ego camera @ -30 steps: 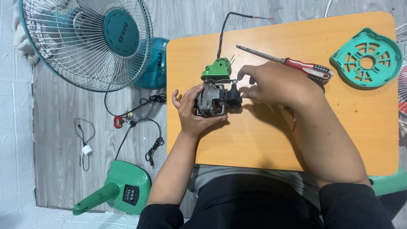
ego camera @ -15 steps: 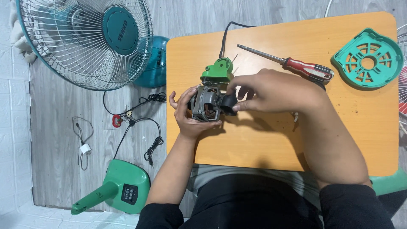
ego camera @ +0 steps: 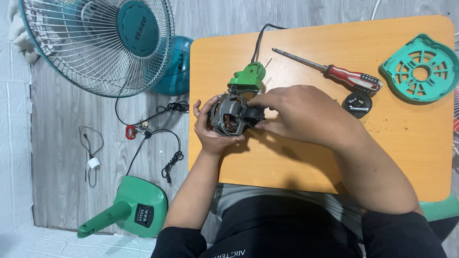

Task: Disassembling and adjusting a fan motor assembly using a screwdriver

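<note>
Both hands [ego camera: 253, 119] around motor [ego camera: 228, 114]

Both hands [ego camera: 306, 114] grip, apparently, a fan motor [ego camera: 229, 114].

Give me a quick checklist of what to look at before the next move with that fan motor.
1. Motor supported: ok, left hand cups it from below.
2. Right hand on the motor's black end: ok, fingers touch it.
3. Screwdriver within reach: ok, lies on the table beyond the right hand.
4. Small black part safe from rolling off: ok, sits well inside the table edge.
5. Cord free of snags: cannot tell, it runs off the far edge.
6. Screws all out: cannot tell, hidden by the hands.
</note>
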